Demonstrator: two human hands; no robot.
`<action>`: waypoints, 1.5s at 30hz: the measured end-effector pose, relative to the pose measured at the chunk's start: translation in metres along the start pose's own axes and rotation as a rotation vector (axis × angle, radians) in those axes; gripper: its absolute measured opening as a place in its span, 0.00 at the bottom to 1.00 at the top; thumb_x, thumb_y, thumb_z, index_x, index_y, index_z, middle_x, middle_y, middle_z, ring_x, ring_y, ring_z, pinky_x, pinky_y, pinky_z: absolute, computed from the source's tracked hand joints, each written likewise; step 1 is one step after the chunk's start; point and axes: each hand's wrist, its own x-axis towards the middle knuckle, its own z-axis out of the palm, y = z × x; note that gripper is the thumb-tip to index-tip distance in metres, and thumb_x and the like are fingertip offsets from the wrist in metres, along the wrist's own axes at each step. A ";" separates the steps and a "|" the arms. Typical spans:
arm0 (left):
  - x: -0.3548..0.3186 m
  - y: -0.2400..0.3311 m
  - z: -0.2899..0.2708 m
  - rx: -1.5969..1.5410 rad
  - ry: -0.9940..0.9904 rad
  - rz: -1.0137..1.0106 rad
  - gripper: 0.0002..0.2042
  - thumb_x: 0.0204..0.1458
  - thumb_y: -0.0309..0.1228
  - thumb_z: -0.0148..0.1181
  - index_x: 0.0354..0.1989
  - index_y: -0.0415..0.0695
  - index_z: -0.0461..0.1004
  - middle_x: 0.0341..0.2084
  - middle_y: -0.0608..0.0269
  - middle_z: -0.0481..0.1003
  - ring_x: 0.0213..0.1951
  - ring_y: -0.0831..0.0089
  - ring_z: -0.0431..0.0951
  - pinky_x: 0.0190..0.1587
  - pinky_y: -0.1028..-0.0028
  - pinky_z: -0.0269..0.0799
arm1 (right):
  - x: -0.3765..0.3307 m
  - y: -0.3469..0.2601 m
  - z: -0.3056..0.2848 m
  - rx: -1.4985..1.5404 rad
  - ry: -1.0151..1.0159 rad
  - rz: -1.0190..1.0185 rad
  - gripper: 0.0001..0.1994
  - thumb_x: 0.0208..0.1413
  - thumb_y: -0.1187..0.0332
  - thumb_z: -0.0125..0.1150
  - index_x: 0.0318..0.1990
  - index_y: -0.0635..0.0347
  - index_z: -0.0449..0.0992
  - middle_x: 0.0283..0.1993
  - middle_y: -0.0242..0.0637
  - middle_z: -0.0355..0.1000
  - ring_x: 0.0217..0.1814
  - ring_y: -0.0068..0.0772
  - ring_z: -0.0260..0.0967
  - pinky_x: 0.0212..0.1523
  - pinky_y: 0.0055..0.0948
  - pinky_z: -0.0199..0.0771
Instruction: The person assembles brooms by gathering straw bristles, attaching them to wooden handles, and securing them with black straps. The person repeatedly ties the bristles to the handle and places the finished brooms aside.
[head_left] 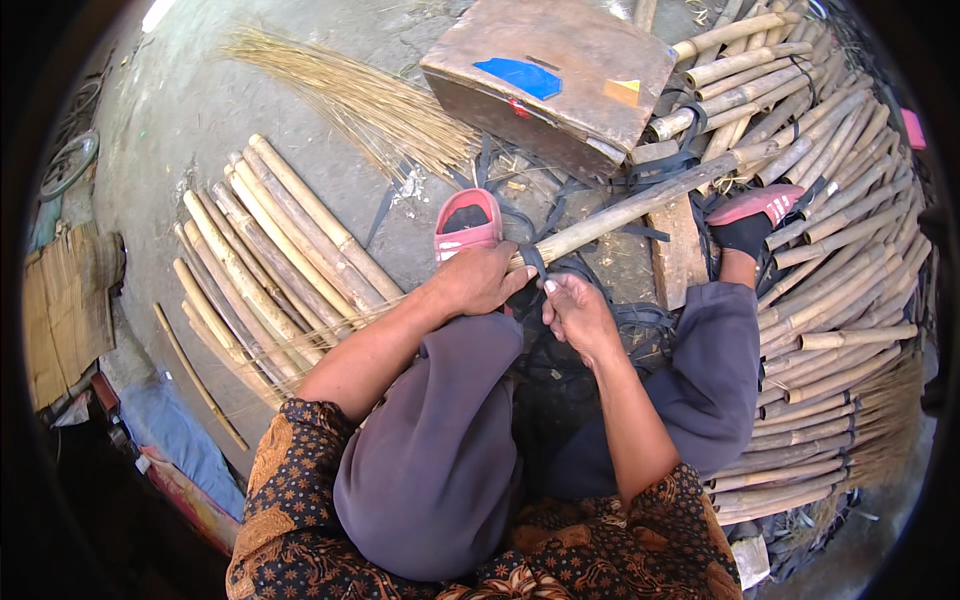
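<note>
While the person sits low on the concrete floor (190, 110) with knees spread, both hands meet at the near end of a long bamboo pole (640, 205) that slants up and to the right, its far end lying across the big stack of bamboo poles (830, 250) on the right. The left hand (478, 280) is closed around the pole's near end, where a dark strap (533, 262) wraps it; the right hand (575, 312) sits just below with fingers pinched narrow on what looks like the strap's loose end — the exact grip is hard to tell. More dark strapping (640, 325) lies tangled between the legs.

The likely trouble is slippage: the pole is round and smooth, and if the left grip eases, it could roll or slide on the stack and the wrap would loosen. A tail caught in the tangle below could also jerk the strap sideways. The pink sandals (468, 222) sit close to the pole's end, so a sudden slip would land near the feet.

Room is tight. A wooden box (560, 75) stands just beyond the pole, a wooden block (678, 250) lies under it, a second row of poles (270, 260) fills the left, and a sheaf of thin straw-coloured fibres (360, 100) fans out beyond that. The freest space is the bare floor at upper left.
</note>
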 end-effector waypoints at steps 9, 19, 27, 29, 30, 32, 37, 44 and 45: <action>-0.003 0.012 0.006 0.109 0.090 -0.018 0.28 0.63 0.49 0.61 0.59 0.36 0.71 0.35 0.38 0.82 0.41 0.39 0.83 0.45 0.48 0.77 | -0.016 -0.019 0.006 0.063 0.009 0.004 0.13 0.75 0.61 0.52 0.41 0.59 0.77 0.25 0.26 0.68 0.21 0.15 0.57 0.21 0.21 0.57; 0.014 -0.003 0.013 0.066 0.133 0.003 0.23 0.64 0.49 0.59 0.48 0.37 0.75 0.33 0.34 0.80 0.40 0.35 0.82 0.45 0.45 0.76 | -0.089 -0.016 0.017 0.081 0.049 -0.054 0.19 0.76 0.59 0.49 0.29 0.53 0.67 0.24 0.20 0.57 0.26 0.14 0.51 0.26 0.24 0.55; 0.018 0.009 -0.004 0.037 0.128 0.065 0.25 0.66 0.53 0.56 0.43 0.38 0.77 0.30 0.42 0.80 0.33 0.44 0.83 0.39 0.51 0.76 | -0.146 0.048 0.011 -0.365 -0.026 -0.327 0.15 0.73 0.63 0.52 0.33 0.62 0.64 0.24 0.41 0.56 0.27 0.28 0.54 0.32 0.35 0.65; 0.020 0.014 -0.015 -0.127 -0.016 -0.042 0.28 0.66 0.58 0.54 0.41 0.39 0.78 0.26 0.50 0.79 0.27 0.57 0.81 0.34 0.59 0.75 | -0.106 0.069 -0.004 -0.385 -0.022 -0.245 0.16 0.74 0.61 0.50 0.35 0.63 0.65 0.26 0.45 0.59 0.30 0.34 0.59 0.35 0.38 0.67; 0.019 0.017 -0.018 -0.161 -0.076 -0.111 0.30 0.66 0.60 0.53 0.40 0.40 0.79 0.25 0.54 0.79 0.24 0.63 0.80 0.31 0.63 0.75 | -0.080 0.076 -0.012 -0.515 0.034 -0.205 0.16 0.74 0.60 0.50 0.36 0.64 0.67 0.27 0.47 0.61 0.30 0.37 0.61 0.37 0.40 0.68; 0.018 0.022 -0.020 -0.605 -0.331 -0.220 0.32 0.65 0.64 0.52 0.39 0.42 0.79 0.23 0.61 0.76 0.22 0.73 0.75 0.26 0.71 0.71 | -0.021 0.079 -0.024 -0.558 0.057 -0.242 0.17 0.74 0.58 0.49 0.37 0.64 0.69 0.30 0.54 0.67 0.33 0.54 0.65 0.39 0.45 0.69; 0.017 0.023 -0.012 -1.057 -0.507 -0.300 0.33 0.63 0.67 0.53 0.43 0.42 0.78 0.21 0.64 0.74 0.20 0.77 0.73 0.24 0.76 0.70 | 0.076 0.039 -0.029 -0.704 0.215 -0.536 0.12 0.67 0.65 0.54 0.50 0.61 0.78 0.46 0.59 0.78 0.54 0.66 0.74 0.51 0.53 0.75; 0.024 0.008 0.010 -0.478 -0.156 -0.097 0.29 0.63 0.49 0.63 0.60 0.35 0.73 0.30 0.51 0.80 0.30 0.66 0.83 0.36 0.66 0.79 | 0.029 -0.032 -0.051 -1.085 -0.047 -0.286 0.14 0.67 0.61 0.57 0.50 0.60 0.81 0.47 0.56 0.80 0.53 0.63 0.76 0.53 0.54 0.76; 0.023 0.006 0.016 -0.346 -0.119 -0.081 0.29 0.63 0.49 0.63 0.61 0.34 0.73 0.32 0.48 0.81 0.32 0.62 0.83 0.37 0.64 0.80 | 0.021 -0.040 -0.059 -1.132 -0.126 -0.255 0.15 0.67 0.60 0.57 0.51 0.60 0.81 0.47 0.56 0.80 0.54 0.62 0.76 0.53 0.54 0.76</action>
